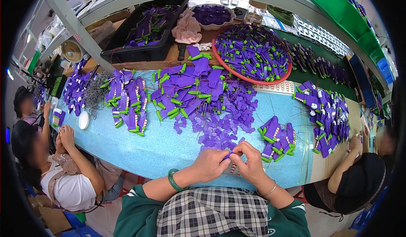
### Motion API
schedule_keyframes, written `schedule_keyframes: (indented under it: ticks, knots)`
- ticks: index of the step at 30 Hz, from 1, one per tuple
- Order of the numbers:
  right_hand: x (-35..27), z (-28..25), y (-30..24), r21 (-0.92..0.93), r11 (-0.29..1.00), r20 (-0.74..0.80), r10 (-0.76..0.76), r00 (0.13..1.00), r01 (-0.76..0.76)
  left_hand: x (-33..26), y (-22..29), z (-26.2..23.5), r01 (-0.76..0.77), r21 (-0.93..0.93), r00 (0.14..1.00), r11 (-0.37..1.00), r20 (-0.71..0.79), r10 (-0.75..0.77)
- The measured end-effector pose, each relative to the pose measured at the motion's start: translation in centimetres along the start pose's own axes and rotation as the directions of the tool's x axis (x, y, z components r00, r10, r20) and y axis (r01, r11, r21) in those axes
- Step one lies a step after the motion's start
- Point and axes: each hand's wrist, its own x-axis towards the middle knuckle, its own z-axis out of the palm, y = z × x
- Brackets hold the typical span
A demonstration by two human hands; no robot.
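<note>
The held piece (229, 155) is purple, and so are the small flat pieces (215, 129). The bigger pieces (198, 68) are purple with bright green ends. The worktop (169, 146) is light blue. The round tray (270, 83) is orange-red, the crumpled cloth (187, 29) pink, the bangle (171, 178) green. The apron (215, 211) has black, grey and white checks.
</note>
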Motion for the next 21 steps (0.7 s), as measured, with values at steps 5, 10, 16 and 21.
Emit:
schedule_keyframes:
  ticks: [5,10,16,21]
  knots:
    - [-0.2,0.6,0.1,0.117,0.992,-0.007,0.037,0.999,-0.036,-0.2,0.3,-0.1,0.195,-0.162,0.979,0.967,0.095,-0.181]
    - [0.6,-2.4,1.9,0.892,0.213,0.386,0.105,0.917,-0.4,0.4,-0.6,-0.7,0.274,-0.744,0.92,0.609,0.018,-0.392]
    - [1.5,-2.6,-0.1,0.737,0.662,-0.17,0.376,0.911,-0.136,1.9,-1.4,-0.2,0.14,-0.754,0.938,0.642,-0.108,-0.331]
    - [-0.6,-1.4,2.7,0.557,0.8,-0.084,0.319,0.944,-0.221,5.2,-1.3,0.4,-0.112,-0.18,0.98,0.977,-0.183,0.078]
